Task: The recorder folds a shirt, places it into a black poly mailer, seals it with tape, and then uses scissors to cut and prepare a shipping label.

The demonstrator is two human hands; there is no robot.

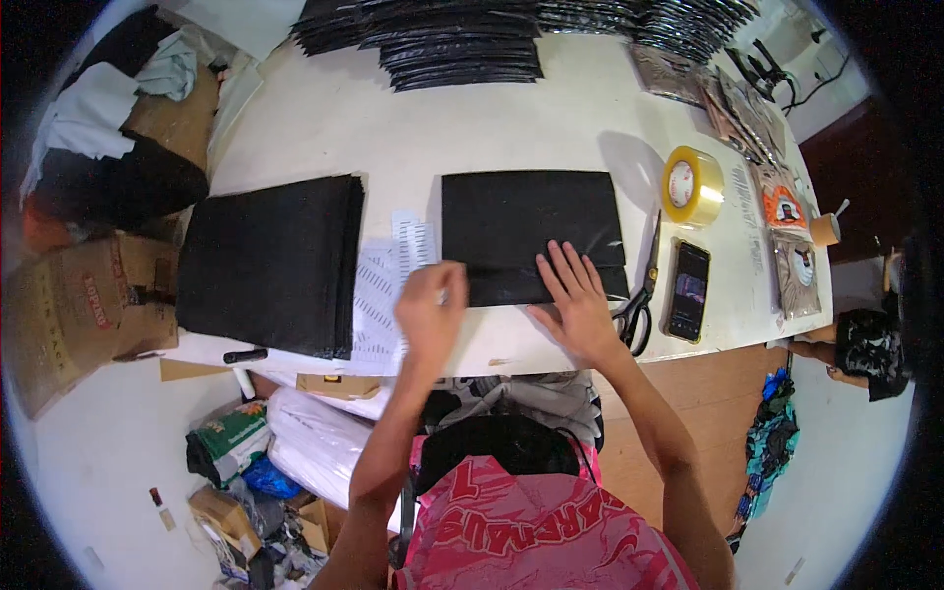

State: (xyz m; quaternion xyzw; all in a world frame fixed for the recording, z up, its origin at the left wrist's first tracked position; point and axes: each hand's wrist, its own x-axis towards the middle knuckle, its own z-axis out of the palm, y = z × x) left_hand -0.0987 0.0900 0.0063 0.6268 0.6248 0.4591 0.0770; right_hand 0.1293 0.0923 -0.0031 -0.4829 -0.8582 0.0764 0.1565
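Note:
A flat black rectangular piece [521, 221], perhaps a folded bag, lies on the table in front of me; a fold line crosses its lower part. My right hand [580, 305] rests on its near right portion, palm down with fingers spread. At its near left corner my left hand [429, 310] is closed, fingers curled and slightly blurred; a small pale spot shows there, but what it holds is unclear. Beside that hand lie white sheets with rows of small printed strips [379, 295]. Farther left sits a stack of black pieces [265, 261].
Right of the black piece lie scissors [644, 295], a phone [688, 290] and a roll of clear yellowish tape [692, 187]. Shiny black packages [462, 59] are stacked along the far edge. Packets [795, 270] line the right edge. A cardboard box [88, 305] stands left of the table.

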